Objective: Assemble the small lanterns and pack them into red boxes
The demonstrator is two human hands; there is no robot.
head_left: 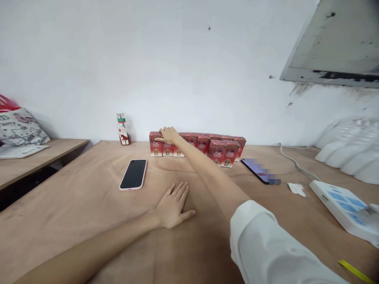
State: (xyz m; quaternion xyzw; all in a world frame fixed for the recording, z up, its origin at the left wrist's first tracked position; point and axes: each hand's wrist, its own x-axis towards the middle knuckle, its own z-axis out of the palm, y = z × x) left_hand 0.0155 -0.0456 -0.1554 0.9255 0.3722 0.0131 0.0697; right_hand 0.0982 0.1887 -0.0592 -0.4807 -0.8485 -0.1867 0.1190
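Note:
Several small red printed boxes (203, 142) stand upright in a row near the wall, two of them in front of the others at the right. My right hand (168, 135) reaches across to the left part of this row. It is closed over the top of a red box (167, 149), thumb along the front and fingertips bent over the top; the far side is hidden. Flat on the wooden table lies my left hand (174, 205), open, fingers apart and holding nothing.
A phone with a pink edge (134, 174) lies left, a second phone (260, 171) right. A small bottle (123, 130) stands by the wall. Rightward are a crumpled tissue (296, 189), a white flat device (340, 205), a cable (296, 162), a yellow strip (355, 271) and white moulded shapes (352, 154).

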